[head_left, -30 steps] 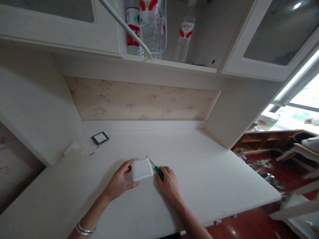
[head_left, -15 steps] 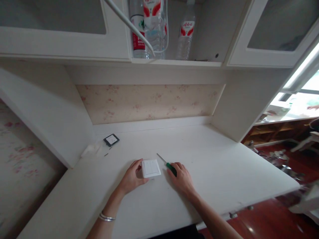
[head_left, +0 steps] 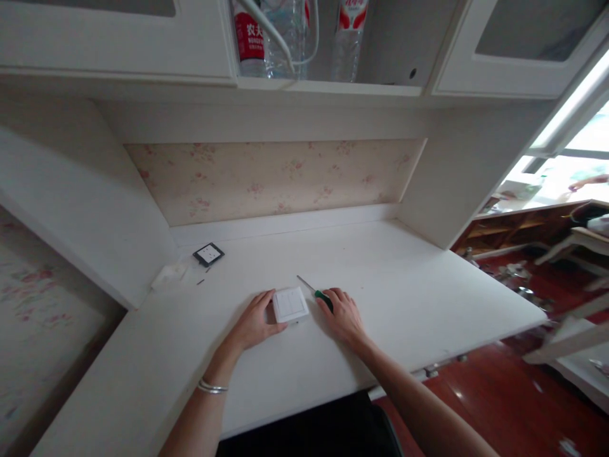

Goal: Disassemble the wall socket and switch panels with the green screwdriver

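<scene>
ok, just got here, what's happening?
A person's left-hand grip has a white square unit by its left side, between thumb and fingers. The right-hand grip is on the handle of a green-handled screwdriver; its shaft points away from the person, tip clear of the unit. A black-edged square plate lies farther back on the white desk, to the left.
</scene>
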A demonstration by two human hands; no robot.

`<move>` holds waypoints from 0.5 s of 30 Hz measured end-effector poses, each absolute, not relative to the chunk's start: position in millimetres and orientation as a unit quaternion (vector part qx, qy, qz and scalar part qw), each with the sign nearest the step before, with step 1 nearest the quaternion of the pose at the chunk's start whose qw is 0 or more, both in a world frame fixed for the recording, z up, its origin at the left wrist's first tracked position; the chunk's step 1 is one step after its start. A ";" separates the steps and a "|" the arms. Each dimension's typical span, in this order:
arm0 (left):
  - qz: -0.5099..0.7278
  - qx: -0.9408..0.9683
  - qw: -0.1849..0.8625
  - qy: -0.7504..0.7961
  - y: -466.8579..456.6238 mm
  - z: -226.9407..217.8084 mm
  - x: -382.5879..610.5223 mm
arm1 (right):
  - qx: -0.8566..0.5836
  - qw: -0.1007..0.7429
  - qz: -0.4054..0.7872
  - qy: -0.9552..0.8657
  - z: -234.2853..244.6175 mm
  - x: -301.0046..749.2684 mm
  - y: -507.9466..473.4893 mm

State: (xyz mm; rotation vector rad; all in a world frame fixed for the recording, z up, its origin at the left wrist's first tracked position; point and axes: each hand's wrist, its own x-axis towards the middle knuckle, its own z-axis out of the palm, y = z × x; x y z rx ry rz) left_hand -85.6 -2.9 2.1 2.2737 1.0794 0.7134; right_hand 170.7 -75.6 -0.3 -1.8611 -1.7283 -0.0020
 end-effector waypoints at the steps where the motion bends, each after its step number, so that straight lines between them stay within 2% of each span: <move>1: 0.260 0.843 0.253 0.398 -2.9 2.1 -85.6 | -0.699 0.298 -0.014 -0.650 0.7 170.3 -76.8; 8: 0.255 0.851 0.229 0.399 -4.8 3.3 -85.3 | -0.586 0.300 -0.096 -0.746 5.4 157.1 -92.5; 12: 0.257 0.851 0.218 0.403 -7.2 6.9 -83.7 | -0.513 0.361 -0.046 -0.777 1.7 138.0 -91.7; 15: 0.266 0.849 0.216 0.404 -9.1 10.1 -83.1 | -0.519 0.435 -0.003 -0.736 2.1 117.5 -81.7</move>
